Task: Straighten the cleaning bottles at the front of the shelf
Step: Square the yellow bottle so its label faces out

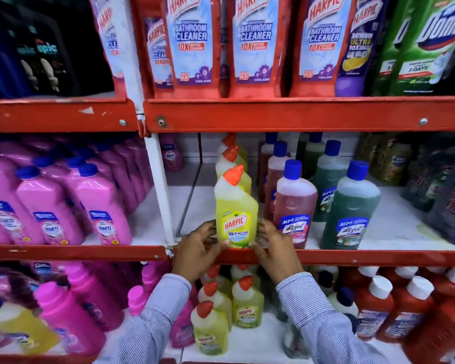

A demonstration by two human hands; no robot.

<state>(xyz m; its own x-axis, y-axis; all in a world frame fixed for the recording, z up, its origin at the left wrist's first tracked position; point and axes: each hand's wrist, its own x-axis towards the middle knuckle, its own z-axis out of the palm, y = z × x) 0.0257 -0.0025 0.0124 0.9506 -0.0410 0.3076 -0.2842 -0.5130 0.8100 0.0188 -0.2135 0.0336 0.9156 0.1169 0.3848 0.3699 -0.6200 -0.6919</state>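
A yellow Harpic bottle with an orange angled cap stands upright at the front edge of the middle shelf, its label facing me. My left hand grips its lower left side and my right hand grips its lower right side, thumbs on the front near the base. Two more yellow Harpic bottles line up behind it. To its right stand a pink Lizol bottle and a green Lizol bottle, both with blue caps.
Pink Shakti bottles fill the left bay, beyond a white upright post. Red Harpic bathroom cleaner bottles sit on the shelf above. Below are small yellow Harpic bottles and red bottles with white caps. Dark packs stand at far right.
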